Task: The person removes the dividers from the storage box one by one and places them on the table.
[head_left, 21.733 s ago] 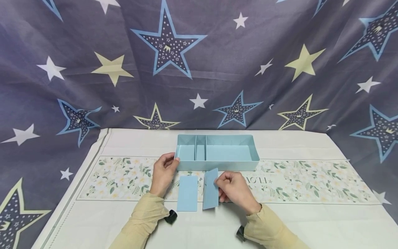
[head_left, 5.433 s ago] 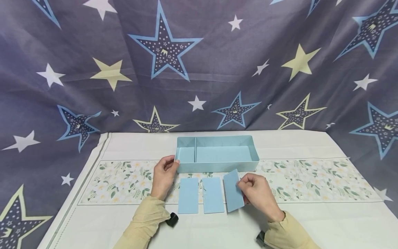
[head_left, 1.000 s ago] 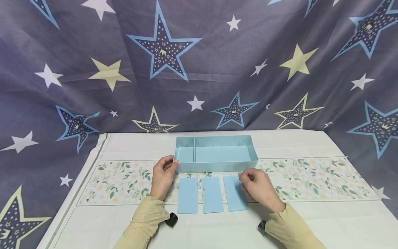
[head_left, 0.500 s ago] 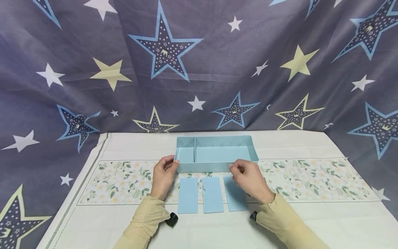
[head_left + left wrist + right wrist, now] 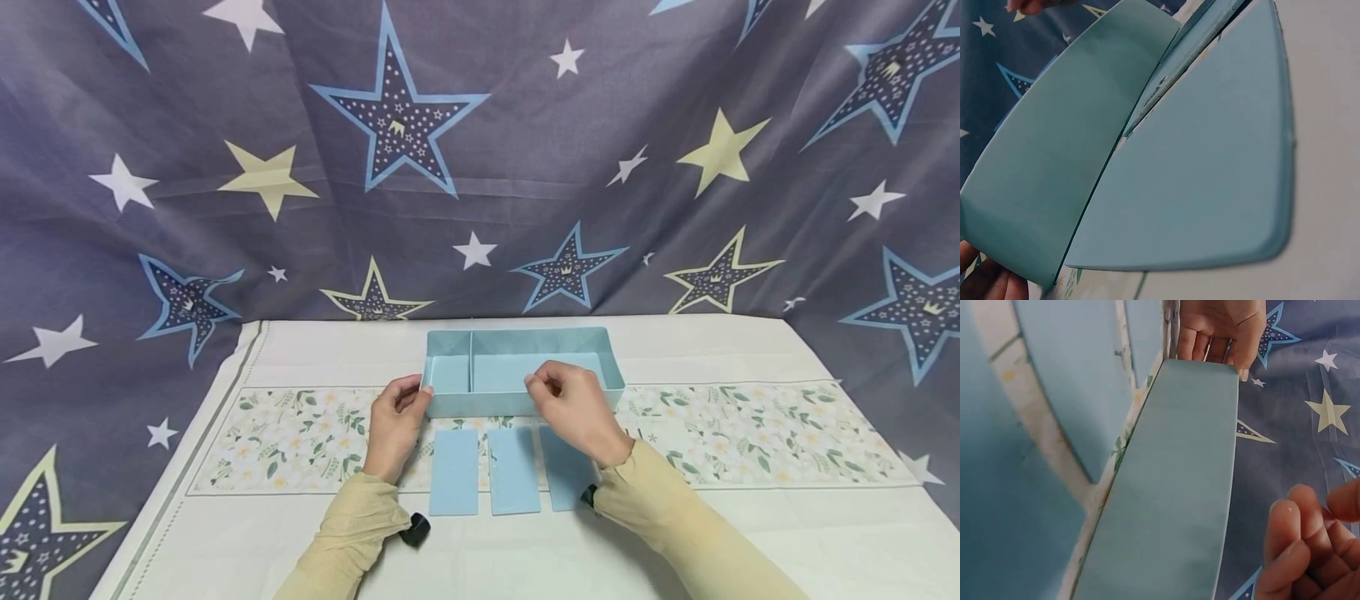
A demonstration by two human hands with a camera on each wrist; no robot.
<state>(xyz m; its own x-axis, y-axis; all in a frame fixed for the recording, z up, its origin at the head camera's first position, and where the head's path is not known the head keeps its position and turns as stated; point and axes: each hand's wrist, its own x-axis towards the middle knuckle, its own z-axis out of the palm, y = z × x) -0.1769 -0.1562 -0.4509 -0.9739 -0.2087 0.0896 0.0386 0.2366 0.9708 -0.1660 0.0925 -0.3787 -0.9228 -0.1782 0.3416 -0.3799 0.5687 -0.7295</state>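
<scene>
A light-blue open box (image 5: pixel 480 406) stands at the back of the table, with one upright divider (image 5: pixel 471 362) near its left end. My left hand (image 5: pixel 395 425) grips the box's front left corner, thumb on the rim. Over the front wall, above the larger right compartment, hovers my right hand (image 5: pixel 573 408); in the right wrist view its fingers (image 5: pixel 1283 528) are loosely curled with nothing between them. Three flat blue divider panels lie in a row before the box: left panel (image 5: pixel 453 472), middle panel (image 5: pixel 514 471) and right panel (image 5: pixel 564 475), the last partly behind my right hand.
A white tablecloth (image 5: pixel 247 550) with a flower-printed band (image 5: pixel 300 442) covers the table. Behind it hangs a dark curtain (image 5: pixel 525 183) with stars. A small black item shows at each wrist, one of them the left wrist's black piece (image 5: pixel 415 530).
Earlier the box held two dividers; one is gone from it, and my right hand has laid panels down. In the last second that hand moved from the right panel up-left over the box.
</scene>
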